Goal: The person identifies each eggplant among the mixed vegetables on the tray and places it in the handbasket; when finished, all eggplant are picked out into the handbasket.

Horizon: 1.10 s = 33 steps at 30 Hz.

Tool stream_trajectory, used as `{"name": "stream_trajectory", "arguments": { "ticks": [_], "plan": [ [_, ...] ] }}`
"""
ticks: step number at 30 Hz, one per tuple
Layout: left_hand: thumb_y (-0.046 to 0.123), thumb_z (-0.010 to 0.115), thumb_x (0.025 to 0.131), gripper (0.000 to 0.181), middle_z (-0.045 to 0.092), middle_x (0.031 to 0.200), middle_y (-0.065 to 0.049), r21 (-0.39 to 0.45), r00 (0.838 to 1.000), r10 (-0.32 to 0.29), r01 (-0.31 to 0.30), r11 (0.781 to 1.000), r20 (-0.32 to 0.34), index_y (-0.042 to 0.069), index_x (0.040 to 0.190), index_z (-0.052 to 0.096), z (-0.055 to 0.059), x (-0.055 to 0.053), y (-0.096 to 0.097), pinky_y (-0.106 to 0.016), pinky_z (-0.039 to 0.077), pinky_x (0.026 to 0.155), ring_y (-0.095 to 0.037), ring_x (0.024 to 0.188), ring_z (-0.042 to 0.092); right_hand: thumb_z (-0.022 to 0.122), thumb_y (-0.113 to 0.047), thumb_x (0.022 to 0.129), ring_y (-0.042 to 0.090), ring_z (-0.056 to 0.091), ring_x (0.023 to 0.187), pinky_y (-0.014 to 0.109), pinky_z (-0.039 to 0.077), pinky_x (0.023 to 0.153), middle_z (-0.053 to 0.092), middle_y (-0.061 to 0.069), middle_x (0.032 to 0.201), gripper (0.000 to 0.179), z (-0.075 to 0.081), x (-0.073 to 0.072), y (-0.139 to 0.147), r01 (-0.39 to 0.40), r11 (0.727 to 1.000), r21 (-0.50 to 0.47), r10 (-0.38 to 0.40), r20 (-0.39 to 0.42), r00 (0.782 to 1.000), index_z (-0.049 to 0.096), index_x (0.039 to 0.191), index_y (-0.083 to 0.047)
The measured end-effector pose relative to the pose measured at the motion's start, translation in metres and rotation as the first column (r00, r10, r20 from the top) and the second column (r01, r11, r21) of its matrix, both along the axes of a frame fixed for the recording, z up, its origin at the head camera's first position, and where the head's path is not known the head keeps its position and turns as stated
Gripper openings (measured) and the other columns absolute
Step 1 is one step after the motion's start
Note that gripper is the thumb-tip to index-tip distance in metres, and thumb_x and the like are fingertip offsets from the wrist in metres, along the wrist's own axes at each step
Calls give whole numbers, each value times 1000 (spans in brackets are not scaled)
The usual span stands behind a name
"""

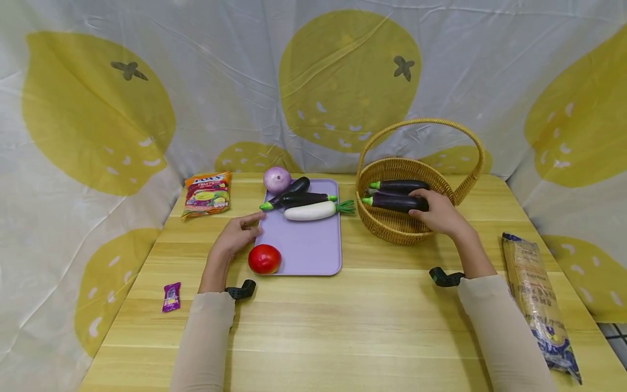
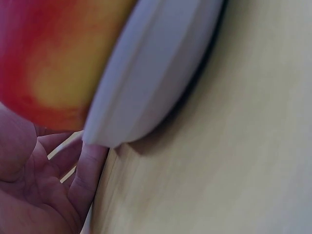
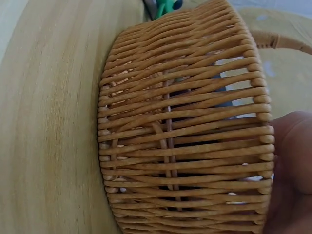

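Observation:
My right hand (image 1: 437, 211) reaches into a wicker basket (image 1: 392, 233) and grips the front eggplant (image 1: 394, 203) by its dark end, thumb on the near side. Another eggplant (image 1: 404, 185) lies behind it. On the left, my left hand (image 1: 236, 234) rests at the edge of a lilac tray (image 1: 303, 253), its fingers extended to the rim. The tray bears a white radish (image 1: 311, 211), two crossed eggplants (image 1: 306, 200), a purple onion (image 1: 277, 179) and a red tomato (image 1: 265, 259). In the right wrist view, the basket's wall (image 3: 185, 126) hides most of the right hand's grip.
An orange candy bag (image 1: 207, 195) lies at the back left, and a small purple wrapped candy (image 1: 171, 297) nearer the front. Along the right edge lies a long plastic package (image 1: 539, 305). The basket's tall handle (image 1: 421, 121) arches above it; a lemon-print cloth (image 1: 235, 81) hangs behind.

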<state>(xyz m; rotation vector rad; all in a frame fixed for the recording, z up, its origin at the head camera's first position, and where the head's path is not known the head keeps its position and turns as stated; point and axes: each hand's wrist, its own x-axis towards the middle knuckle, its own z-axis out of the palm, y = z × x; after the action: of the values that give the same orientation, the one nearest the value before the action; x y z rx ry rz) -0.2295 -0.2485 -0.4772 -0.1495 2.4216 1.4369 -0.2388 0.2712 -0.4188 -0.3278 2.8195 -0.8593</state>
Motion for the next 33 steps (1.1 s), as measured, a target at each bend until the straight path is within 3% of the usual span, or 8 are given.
{"name": "stream_trajectory", "arguments": {
  "ticks": [8, 16, 23, 33],
  "plan": [
    [19, 61, 102, 50, 43, 163, -7, 5, 1000, -22, 22, 1000, -20, 19, 151, 55, -2, -1, 0, -48, 45, 114, -33, 138, 48, 62, -23, 102, 55, 43, 136, 68, 39, 109, 47, 36, 147, 55, -2, -7, -4, -2, 999, 55, 0, 46, 999, 45, 150, -1],
    [19, 61, 102, 50, 43, 163, -8, -2, 1000, -17, 17, 1000, -18, 19, 151, 54, -2, 0, 0, -47, 45, 114, -33, 137, 49, 65, -22, 101, 51, 52, 129, 64, 44, 105, 52, 32, 142, 57, -6, -9, -3, 32, 999, -13, -31, 34, 999, 46, 149, 1],
    [18, 61, 101, 50, 44, 163, -8, 0, 1000, -20, 20, 1000, -24, 18, 151, 55, -4, 1, 0, -48, 45, 114, -33, 137, 49, 65, -29, 102, 49, 50, 133, 63, 42, 107, 49, 30, 147, 59, -6, -8, -4, 44, 998, -37, -42, 55, 998, 45, 151, -3],
    [21, 62, 101, 50, 42, 164, -9, -10, 1000, -14, 14, 1000, -12, 20, 151, 55, -1, 1, 0, -50, 41, 117, -34, 142, 45, 66, -43, 100, 46, 48, 137, 64, 40, 110, 51, 27, 149, 65, -3, 1, -9, 36, 995, -95, -39, -26, 999, 48, 150, -6]
  ]
}}
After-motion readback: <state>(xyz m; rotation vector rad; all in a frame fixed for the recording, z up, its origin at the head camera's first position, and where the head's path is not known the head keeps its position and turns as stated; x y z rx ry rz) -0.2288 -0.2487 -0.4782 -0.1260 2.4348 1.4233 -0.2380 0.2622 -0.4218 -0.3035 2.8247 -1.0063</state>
